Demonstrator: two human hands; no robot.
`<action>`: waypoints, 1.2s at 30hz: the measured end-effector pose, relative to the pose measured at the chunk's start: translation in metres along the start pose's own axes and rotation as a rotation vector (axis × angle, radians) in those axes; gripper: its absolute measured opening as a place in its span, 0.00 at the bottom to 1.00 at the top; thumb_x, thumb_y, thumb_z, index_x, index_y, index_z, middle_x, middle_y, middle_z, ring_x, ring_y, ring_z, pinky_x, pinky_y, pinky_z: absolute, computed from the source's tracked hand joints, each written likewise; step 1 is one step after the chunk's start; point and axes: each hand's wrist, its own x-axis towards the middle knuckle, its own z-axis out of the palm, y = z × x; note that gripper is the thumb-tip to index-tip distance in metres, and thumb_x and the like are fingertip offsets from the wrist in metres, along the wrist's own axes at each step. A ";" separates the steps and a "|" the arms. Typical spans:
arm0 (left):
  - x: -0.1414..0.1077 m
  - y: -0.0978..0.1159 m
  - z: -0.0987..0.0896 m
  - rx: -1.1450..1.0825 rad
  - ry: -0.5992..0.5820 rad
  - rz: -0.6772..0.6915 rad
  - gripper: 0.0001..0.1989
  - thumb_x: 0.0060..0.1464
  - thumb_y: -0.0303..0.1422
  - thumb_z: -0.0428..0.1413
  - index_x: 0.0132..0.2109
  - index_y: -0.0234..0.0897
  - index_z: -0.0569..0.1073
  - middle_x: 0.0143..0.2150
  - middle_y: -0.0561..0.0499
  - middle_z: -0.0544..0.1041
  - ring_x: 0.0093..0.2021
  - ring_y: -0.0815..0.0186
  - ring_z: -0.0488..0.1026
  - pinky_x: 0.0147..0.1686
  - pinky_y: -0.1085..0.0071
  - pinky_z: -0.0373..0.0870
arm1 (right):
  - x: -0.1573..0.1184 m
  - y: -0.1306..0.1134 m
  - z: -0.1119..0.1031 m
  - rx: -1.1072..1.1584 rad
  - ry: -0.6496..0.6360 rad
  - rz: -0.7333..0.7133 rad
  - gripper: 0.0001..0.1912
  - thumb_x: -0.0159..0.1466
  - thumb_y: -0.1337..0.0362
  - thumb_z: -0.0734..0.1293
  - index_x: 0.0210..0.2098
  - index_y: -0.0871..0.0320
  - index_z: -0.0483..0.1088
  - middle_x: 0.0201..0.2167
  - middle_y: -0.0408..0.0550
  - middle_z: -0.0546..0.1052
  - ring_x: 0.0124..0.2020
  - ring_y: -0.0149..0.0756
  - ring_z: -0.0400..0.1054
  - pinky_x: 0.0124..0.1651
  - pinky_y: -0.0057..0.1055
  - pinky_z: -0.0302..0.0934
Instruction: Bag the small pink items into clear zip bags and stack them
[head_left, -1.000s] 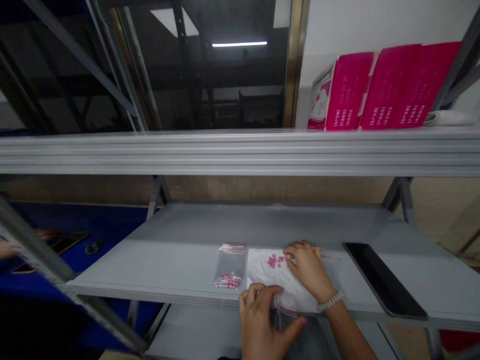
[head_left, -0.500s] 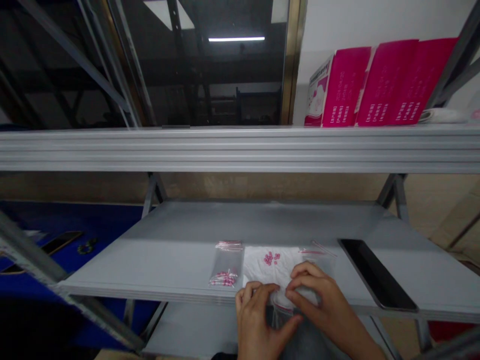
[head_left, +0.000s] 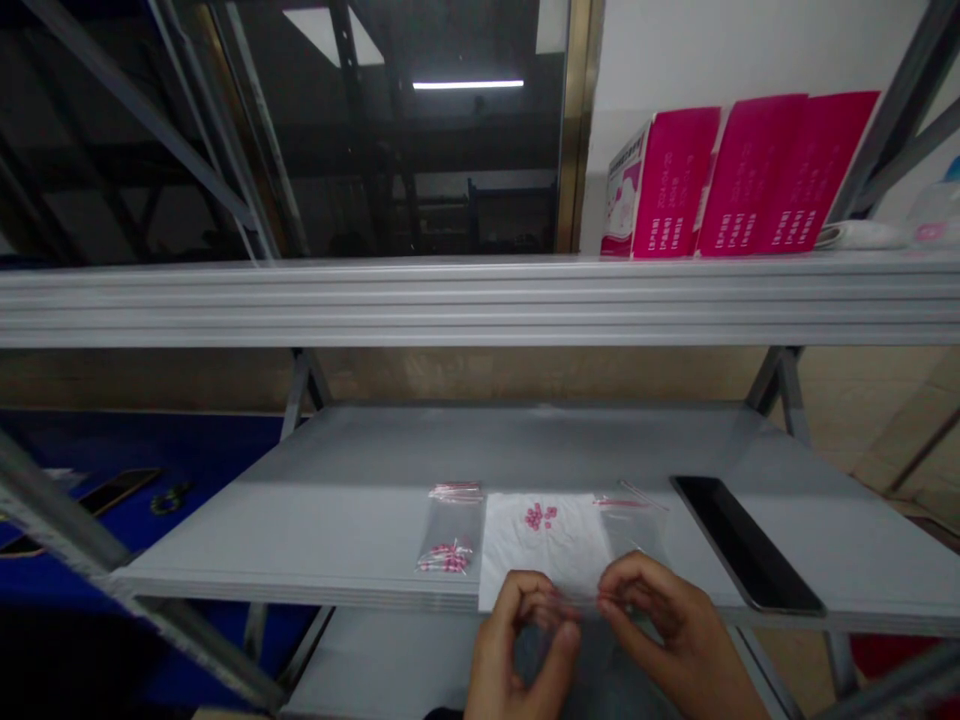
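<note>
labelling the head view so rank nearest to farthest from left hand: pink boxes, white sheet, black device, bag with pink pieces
1. White sheet, just beyond the left hand
2. Bag with pink pieces, left
3. Black device, right
4. Pink boxes, upper shelf

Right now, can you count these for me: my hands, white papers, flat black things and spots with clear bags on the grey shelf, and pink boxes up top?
Your hands: 2
White paper: 1
Flat black thing: 1
Spots with clear bags: 2 (bags may overlap)
Pink boxes: 3
Total: 9
</note>
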 end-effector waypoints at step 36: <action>0.014 0.001 -0.006 -0.202 -0.024 -0.074 0.08 0.51 0.29 0.60 0.40 0.37 0.78 0.36 0.47 0.83 0.37 0.61 0.81 0.38 0.68 0.77 | 0.010 0.010 0.028 0.479 0.013 0.255 0.13 0.58 0.55 0.72 0.26 0.57 0.72 0.21 0.40 0.69 0.23 0.30 0.64 0.25 0.24 0.59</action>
